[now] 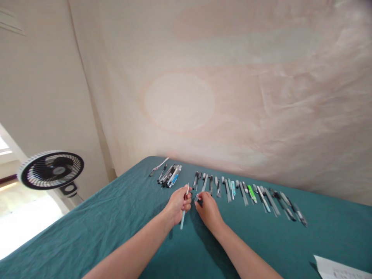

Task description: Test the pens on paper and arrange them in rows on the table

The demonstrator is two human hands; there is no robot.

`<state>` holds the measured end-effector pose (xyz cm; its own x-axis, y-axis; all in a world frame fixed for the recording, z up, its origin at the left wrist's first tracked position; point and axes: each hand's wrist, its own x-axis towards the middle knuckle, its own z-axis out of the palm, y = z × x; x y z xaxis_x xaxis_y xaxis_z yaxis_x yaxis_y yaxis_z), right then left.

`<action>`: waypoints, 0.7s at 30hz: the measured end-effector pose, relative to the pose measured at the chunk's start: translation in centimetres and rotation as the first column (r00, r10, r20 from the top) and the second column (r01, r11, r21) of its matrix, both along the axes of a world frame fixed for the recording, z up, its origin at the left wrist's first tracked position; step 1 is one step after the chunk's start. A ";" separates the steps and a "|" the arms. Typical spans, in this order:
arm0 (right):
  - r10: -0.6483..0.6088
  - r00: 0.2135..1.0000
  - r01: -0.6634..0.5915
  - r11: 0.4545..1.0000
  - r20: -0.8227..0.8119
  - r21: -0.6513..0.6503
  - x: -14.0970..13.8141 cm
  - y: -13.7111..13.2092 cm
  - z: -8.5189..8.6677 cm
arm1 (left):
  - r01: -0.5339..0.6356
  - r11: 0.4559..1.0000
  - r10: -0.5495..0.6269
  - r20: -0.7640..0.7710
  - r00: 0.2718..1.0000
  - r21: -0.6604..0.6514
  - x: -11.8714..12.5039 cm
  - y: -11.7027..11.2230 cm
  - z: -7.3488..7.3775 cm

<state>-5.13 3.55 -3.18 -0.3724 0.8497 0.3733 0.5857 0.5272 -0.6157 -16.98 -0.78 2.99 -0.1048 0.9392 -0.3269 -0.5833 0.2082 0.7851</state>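
Note:
My left hand (178, 204) is closed around a thin white pen (183, 217) that sticks out above and below the fingers. Just to its right, my right hand (207, 209) pinches a small dark piece (197, 199), perhaps a pen cap, too small to name. Both hands hover over a teal-covered table (116, 217). Beyond them lies a row of several pens (247, 193) laid side by side, and a tighter pile of pens (170, 175) at the far left.
A black and white fan (52, 170) stands off the table's left edge. A white sheet of paper (340, 268) lies at the near right corner. A pale wall rises directly behind the table.

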 end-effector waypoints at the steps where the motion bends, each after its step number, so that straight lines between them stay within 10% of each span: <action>1: 0.001 1.000 -0.001 1.000 -0.001 0.003 0.0 0.0 0.0 | 0.003 1.000 -0.003 -0.003 1.000 0.001 0.0 0.0 -0.1; 21: -0.001 1.000 0.001 0.999 -0.001 0.037 -0.1 0.3 -0.3 | 0.034 0.999 -0.034 -0.039 0.999 0.010 -0.1 0.0 -0.1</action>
